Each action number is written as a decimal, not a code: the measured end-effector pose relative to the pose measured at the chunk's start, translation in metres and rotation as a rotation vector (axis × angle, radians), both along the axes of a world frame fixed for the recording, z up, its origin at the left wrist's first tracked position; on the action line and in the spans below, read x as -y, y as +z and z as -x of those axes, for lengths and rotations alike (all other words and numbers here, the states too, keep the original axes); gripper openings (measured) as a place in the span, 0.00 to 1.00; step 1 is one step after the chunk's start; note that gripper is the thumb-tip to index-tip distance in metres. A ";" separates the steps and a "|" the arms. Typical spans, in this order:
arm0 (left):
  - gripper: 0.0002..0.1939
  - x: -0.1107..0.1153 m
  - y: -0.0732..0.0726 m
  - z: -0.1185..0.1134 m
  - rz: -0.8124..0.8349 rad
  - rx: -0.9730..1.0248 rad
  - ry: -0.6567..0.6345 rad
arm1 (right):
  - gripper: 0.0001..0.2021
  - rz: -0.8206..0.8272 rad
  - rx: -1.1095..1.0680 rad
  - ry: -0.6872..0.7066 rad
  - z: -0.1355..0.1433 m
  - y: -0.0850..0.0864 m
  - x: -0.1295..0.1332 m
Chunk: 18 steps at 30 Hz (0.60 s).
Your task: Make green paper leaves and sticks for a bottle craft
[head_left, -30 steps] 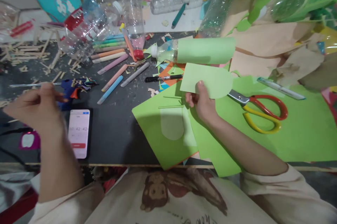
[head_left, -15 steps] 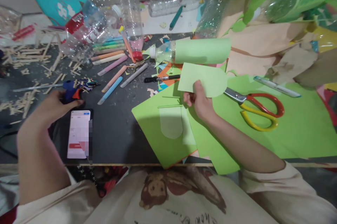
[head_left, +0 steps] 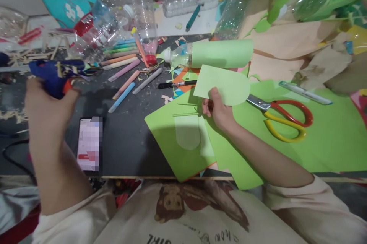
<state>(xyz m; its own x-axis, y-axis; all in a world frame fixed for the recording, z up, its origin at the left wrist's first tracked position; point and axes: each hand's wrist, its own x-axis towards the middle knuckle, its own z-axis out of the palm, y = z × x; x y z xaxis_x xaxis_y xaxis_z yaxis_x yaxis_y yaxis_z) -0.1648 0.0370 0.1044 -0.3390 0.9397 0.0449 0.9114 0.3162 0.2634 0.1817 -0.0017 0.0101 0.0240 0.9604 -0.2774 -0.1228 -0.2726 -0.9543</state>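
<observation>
At the left, my left hand [head_left: 50, 102] is wrapped round a blue glue gun [head_left: 53, 75] with an orange trigger, raised above the table with its nozzle to the right. My right hand [head_left: 219, 110] pinches a pale green paper piece [head_left: 225, 83], straight at one end and rounded at the other. Below it, a similar rounded paper piece [head_left: 187, 133] lies on a bright green sheet [head_left: 166, 148]. Just behind the held piece, a plastic bottle wrapped in green paper [head_left: 222, 53] lies on its side. Scissors [head_left: 286, 116] with red and yellow handles rest right of my right hand.
A phone [head_left: 88, 144] lies near the front edge, by my left forearm. Several coloured sticks [head_left: 122, 96] and a black pen [head_left: 176, 84] lie in the middle. Clear plastic bottles [head_left: 143, 14] stand and lie at the back. A pale cutter [head_left: 305, 93] lies at the right.
My left hand has closed round the glue gun and lifted it off the table, toward the left. My right hand still holds the paper piece in nearly the same place.
</observation>
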 end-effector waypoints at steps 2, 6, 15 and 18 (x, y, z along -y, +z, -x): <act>0.22 0.003 0.006 -0.043 -0.029 0.044 0.102 | 0.31 -0.038 0.013 0.023 -0.001 0.001 0.000; 0.22 0.003 -0.010 -0.099 -0.106 0.226 -0.043 | 0.30 -0.070 0.011 0.063 -0.003 -0.001 -0.001; 0.23 0.019 -0.072 -0.120 -0.151 0.307 -0.326 | 0.32 -0.084 0.040 0.122 -0.006 -0.006 -0.003; 0.24 0.019 -0.082 -0.117 -0.173 0.350 -0.343 | 0.32 -0.103 0.042 0.150 -0.007 -0.004 -0.002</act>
<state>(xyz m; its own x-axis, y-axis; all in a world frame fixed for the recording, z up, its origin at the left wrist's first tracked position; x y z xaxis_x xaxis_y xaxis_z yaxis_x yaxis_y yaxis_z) -0.0475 0.0176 0.0227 -0.0349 0.9883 0.1482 0.8029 -0.0606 0.5930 0.1883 0.0003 0.0060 -0.1119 0.9774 -0.1791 -0.0480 -0.1854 -0.9815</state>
